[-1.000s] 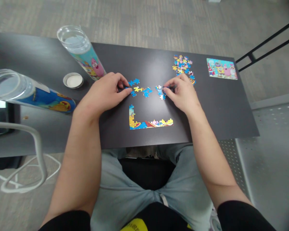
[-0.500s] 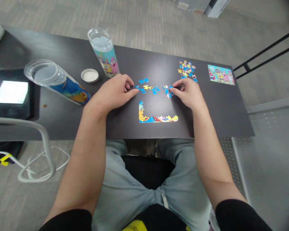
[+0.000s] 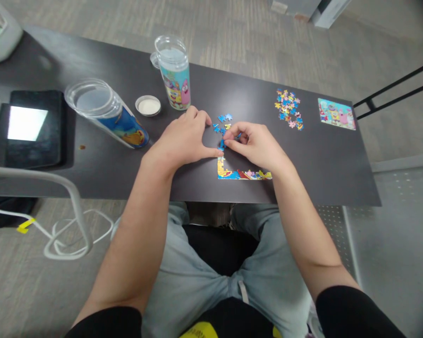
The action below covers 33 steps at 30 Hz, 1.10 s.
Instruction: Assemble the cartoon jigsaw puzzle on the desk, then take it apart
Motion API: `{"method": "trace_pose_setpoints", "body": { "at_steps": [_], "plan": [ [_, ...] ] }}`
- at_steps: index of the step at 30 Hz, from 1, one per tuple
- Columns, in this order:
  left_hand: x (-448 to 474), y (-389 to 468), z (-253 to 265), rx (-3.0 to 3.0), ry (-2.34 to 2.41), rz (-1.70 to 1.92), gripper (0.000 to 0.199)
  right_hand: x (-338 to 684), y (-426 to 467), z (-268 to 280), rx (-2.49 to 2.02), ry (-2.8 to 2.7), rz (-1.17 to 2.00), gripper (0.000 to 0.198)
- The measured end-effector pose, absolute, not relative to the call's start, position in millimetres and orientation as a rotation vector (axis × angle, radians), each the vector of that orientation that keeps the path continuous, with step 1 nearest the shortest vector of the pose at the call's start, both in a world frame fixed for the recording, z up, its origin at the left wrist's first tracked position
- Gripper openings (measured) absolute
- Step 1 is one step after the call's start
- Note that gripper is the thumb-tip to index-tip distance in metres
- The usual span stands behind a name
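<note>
A joined strip of puzzle edge pieces (image 3: 238, 175) forms an L on the dark table, its short arm on the left. My right hand (image 3: 255, 145) pinches a blue puzzle piece (image 3: 222, 144) at the top of that short arm; whether it is locked in I cannot tell. My left hand (image 3: 185, 138) rests with thumb and fingers apart, the thumb tip touching the top of the short arm. Several loose blue and yellow pieces (image 3: 225, 117) lie just beyond both hands, some partly hidden behind my right fingers.
A heap of mixed puzzle pieces (image 3: 288, 109) lies at the right, beside a picture card (image 3: 337, 114). Leftward stand two clear-topped printed tubes (image 3: 176, 80) (image 3: 109, 115), with a round lid (image 3: 148, 105) between them. A black tablet (image 3: 35, 129) lies farther left.
My right hand has moved left from the loose pieces to the top of the L's short arm. My left thumb has come down onto that arm. The view has shifted slightly.
</note>
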<state>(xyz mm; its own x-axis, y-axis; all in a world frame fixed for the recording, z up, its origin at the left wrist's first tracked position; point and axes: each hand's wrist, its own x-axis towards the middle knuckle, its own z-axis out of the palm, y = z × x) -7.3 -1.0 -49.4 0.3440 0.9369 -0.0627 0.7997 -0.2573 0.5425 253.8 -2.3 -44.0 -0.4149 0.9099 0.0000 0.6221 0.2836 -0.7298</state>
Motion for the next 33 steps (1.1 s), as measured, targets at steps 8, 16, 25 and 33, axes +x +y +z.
{"method": "trace_pose_setpoints", "body": {
  "at_steps": [8,16,25,33],
  "plan": [
    [-6,0,-51,2.095,1.515,0.406,0.086,247,-1,-43,-1.420,-2.205,0.932,0.012],
    [-5,1,-51,2.093,1.528,0.386,0.089,248,3,-49,-1.341,-2.202,0.808,0.017],
    [-5,4,-52,2.060,1.576,0.499,0.050,320,18,-30,-1.464,-2.048,0.607,0.013],
    [-9,15,-58,2.083,1.519,0.504,0.073,372,18,-28,-1.522,-2.181,0.703,0.015]
  ]
}}
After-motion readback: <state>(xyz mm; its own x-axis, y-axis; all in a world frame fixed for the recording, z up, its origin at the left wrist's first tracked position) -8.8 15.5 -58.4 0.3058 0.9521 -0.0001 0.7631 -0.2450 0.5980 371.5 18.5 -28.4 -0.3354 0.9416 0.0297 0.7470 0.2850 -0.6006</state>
